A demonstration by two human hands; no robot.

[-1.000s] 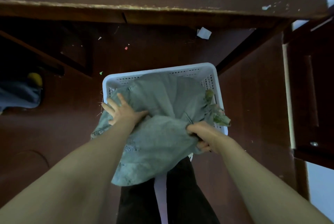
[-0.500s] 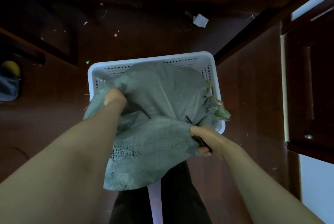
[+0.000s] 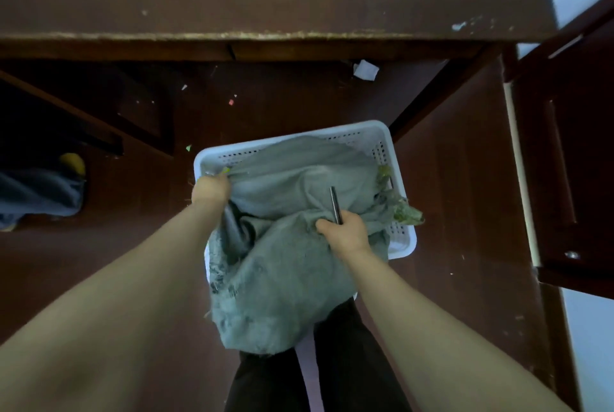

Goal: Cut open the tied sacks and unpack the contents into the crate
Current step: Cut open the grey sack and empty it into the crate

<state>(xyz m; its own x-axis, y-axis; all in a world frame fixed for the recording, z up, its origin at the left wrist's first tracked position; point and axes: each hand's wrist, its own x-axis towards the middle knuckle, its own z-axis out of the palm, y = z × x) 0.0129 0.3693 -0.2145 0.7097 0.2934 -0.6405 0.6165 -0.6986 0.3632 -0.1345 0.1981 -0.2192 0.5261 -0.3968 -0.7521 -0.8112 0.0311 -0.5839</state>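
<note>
Head view: a person is standing over a white crate (image 3: 403,247) on the floor, holding a grey sack (image 3: 282,272) that is lying across it and hanging over its near rim toward the legs.
Left hand (image 3: 211,188): is gripping a bunch of sack cloth at the crate's left rim; its fingers are curling into the cloth and are mostly hidden.
Right hand (image 3: 345,233): is clutching a fold near the sack's middle, fingers (image 3: 324,224) wrapping both the cloth and a slim dark tool (image 3: 335,204) that is pointing away from the body; knife or scissors, I cannot tell.
Contents: leafy greens (image 3: 407,212) are showing at the sack's right end, lying over the crate's right rim.
Step in hand: judging by the grips, the sack is being lifted and shaken so the greens are sliding out of that open end.
Doing it well: the closed end should be going up while the open mouth is aiming inside the walls, not over the rim.
Risk: the tool is sharing a grip with cloth, so it may be snagging or slipping; setting it down first seems wiser.
</note>
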